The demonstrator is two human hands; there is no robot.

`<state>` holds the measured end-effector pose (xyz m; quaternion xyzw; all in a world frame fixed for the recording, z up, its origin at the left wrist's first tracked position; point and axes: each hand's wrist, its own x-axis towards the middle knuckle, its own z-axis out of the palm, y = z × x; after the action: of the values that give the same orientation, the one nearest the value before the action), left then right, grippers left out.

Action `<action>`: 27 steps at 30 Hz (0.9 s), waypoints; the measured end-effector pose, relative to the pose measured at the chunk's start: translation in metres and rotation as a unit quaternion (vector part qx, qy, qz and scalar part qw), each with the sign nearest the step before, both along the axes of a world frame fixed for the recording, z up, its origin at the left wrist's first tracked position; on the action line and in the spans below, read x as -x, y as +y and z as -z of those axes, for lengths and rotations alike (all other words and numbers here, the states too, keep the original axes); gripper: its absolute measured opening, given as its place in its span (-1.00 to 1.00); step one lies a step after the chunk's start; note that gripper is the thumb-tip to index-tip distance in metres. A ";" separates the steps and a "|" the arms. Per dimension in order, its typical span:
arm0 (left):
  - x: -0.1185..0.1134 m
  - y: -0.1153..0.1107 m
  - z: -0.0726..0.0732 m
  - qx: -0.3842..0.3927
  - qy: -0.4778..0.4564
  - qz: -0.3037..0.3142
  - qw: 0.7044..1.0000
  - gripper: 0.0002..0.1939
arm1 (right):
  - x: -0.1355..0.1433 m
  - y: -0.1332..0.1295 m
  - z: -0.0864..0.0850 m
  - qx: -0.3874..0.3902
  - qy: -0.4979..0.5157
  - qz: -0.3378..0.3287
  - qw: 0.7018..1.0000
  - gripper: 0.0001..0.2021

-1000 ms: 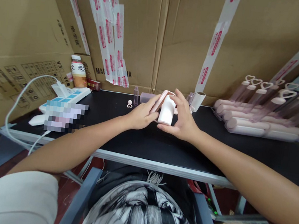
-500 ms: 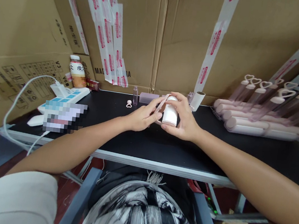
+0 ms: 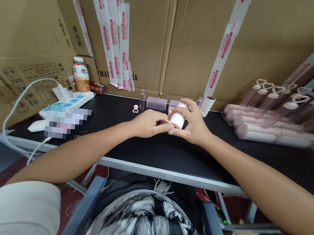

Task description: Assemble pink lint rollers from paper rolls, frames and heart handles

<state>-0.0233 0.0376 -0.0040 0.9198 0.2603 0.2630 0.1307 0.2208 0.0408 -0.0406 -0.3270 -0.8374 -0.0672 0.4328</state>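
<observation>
Between my hands, over the black tabletop, a white cylinder [image 3: 178, 120] with a pinkish lower rim is held tilted. My right hand [image 3: 194, 124] wraps around it from the right, thumb low and fingers over the top. My left hand [image 3: 150, 124] is closed, thumb and fingers pinching a thin pale pink piece [image 3: 167, 122] against the cylinder's left side. Fingers partly cover that piece, so its full shape is hidden. Behind the hands stand a small clear purplish bottle [image 3: 142, 101] and a pale purple block [image 3: 156, 103]. A small heart-shaped cap [image 3: 135, 109] lies nearby.
A white tube [image 3: 208, 106] stands behind my right hand. Several pale pink cylinders [image 3: 258, 132] and clear tubes with heart-shaped tops [image 3: 290, 105] crowd the right. At left are a power strip [image 3: 72, 104], cable [image 3: 18, 104] and drink bottle [image 3: 81, 76]. Cardboard [image 3: 195, 42] walls the back.
The white cylinder has tipped further over in my right hand. The pink piece in my left hand, upright before, has swung down lower against it.
</observation>
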 end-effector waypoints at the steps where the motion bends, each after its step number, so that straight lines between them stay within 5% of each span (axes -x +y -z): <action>1: 0.000 0.000 0.000 0.007 0.002 -0.016 1.000 -0.40 | 0.000 0.000 0.000 0.003 -0.005 0.012 1.000 -0.20; 12: -0.002 0.006 0.006 0.005 -0.052 -0.057 0.997 -0.52 | 0.004 -0.005 -0.002 0.023 -0.053 0.110 0.992 -0.06; 22: -0.003 -0.002 0.006 0.065 -0.037 -0.018 0.997 -0.77 | 0.004 -0.002 0.004 0.110 -0.062 0.114 0.985 -0.03; 27: -0.004 -0.002 0.008 0.052 -0.047 -0.026 0.997 -0.68 | 0.004 -0.003 0.004 0.141 -0.057 0.089 0.984 -0.08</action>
<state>-0.0190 0.0359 -0.0118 0.8912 0.2912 0.2954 0.1837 0.2165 0.0381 -0.0444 -0.4533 -0.8293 -0.0054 0.3267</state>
